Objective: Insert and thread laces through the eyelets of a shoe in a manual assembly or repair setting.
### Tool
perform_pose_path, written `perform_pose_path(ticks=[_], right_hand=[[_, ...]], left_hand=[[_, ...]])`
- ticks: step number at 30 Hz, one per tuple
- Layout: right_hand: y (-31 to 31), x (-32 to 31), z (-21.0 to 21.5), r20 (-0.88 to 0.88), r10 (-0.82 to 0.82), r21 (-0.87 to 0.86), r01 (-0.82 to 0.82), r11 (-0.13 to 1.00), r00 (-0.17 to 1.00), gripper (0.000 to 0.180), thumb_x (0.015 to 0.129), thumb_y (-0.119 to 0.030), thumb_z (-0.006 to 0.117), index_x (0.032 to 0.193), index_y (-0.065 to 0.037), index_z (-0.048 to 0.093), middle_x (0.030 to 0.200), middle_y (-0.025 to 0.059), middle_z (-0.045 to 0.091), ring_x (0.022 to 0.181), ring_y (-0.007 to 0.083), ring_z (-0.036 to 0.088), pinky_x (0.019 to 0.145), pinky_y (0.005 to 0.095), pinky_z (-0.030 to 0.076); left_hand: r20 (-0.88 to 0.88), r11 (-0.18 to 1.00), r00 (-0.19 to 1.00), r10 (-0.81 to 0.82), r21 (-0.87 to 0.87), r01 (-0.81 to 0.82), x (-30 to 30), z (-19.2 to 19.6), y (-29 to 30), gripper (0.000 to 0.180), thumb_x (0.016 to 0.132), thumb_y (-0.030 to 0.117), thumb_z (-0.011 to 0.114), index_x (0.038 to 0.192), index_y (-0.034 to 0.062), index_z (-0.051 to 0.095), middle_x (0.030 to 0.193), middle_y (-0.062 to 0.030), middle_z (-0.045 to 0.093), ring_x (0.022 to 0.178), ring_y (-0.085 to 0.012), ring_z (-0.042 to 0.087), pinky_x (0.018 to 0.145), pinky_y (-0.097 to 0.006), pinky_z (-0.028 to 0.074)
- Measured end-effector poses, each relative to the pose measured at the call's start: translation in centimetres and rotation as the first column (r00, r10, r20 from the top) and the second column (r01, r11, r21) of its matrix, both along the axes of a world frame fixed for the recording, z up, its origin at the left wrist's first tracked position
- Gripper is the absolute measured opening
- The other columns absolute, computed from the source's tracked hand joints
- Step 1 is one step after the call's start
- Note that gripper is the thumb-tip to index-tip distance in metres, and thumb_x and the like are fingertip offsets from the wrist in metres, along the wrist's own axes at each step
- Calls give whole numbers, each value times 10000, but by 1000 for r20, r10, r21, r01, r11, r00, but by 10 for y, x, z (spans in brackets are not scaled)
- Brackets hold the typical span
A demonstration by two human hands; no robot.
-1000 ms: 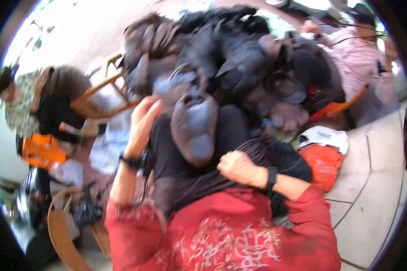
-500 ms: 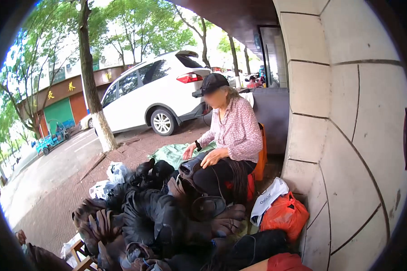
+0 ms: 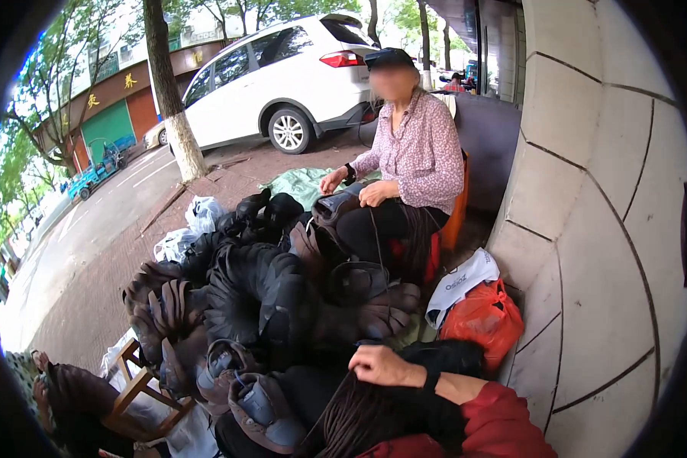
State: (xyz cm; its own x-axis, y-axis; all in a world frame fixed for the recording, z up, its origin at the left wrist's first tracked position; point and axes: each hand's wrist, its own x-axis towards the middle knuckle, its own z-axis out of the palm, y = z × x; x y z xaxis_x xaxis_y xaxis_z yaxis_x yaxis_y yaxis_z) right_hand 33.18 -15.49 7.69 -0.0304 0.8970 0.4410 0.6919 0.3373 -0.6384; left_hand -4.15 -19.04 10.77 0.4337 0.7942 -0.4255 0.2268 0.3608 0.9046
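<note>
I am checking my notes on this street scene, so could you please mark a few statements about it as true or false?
1. The wearer's right hand rests on a bundle of dark cords. True.
2. The wearer's left hand is raised high in plain view. False: no left hand shows.
3. A white car stands behind the seated person in the pink patterned blouse. True.
4. The orange plastic bag lies out on the road. False: it sits by the tiled wall.
5. A heap of dark shoe uppers lies between the two people. True.

White car [image 3: 282, 84], orange bag [image 3: 485, 320]
</note>
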Motion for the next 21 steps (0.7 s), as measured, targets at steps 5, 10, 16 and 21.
perform_pose_path(ticks=[5, 10, 16, 21], right_hand=[[-4, 61, -11, -136, -240, -200, 210, 957, 961, 120, 698, -85, 596, 795, -15, 613, 668, 89, 583, 640, 150, 573, 587, 273, 448], [-13, 120, -34, -123, -438, -102, 428, 898, 890, 113, 649, -73, 614, 743, -22, 648, 703, 100, 598, 680, 187, 584, 627, 307, 462], [-24, 217, -81, 66, -540, -474, 502, 723, 839, 148, 671, -28, 535, 807, -3, 585, 727, 82, 573, 687, 166, 544, 639, 289, 437], [13, -18, 12, 218, 82, -43, -74, 996, 972, 260, 670, -34, 584, 931, -25, 586, 1001, 146, 580, 953, 306, 549, 846, 361, 435]], left_hand=[[-120, 1000, 992, -29, -14, 27, -37, 22, -22, 186, 837, 176, 533, 853, 7, 606, 637, 31, 515, 594, -60, 456, 533, -207, 359], [-43, 991, 997, -69, 113, 73, -64, -31, -22, 274, 831, 236, 555, 867, -34, 586, 743, -29, 561, 665, -92, 501, 580, -232, 398], [56, 938, 950, -308, 185, 294, -24, -9, 6, 234, 871, 199, 541, 868, -30, 591, 740, -8, 572, 696, -54, 485, 623, -227, 425], [46, 960, 981, -188, 220, 173, 14, -18, 2, 207, 870, 175, 551, 917, -21, 600, 685, 25, 553, 626, -40, 470, 559, -212, 406]])
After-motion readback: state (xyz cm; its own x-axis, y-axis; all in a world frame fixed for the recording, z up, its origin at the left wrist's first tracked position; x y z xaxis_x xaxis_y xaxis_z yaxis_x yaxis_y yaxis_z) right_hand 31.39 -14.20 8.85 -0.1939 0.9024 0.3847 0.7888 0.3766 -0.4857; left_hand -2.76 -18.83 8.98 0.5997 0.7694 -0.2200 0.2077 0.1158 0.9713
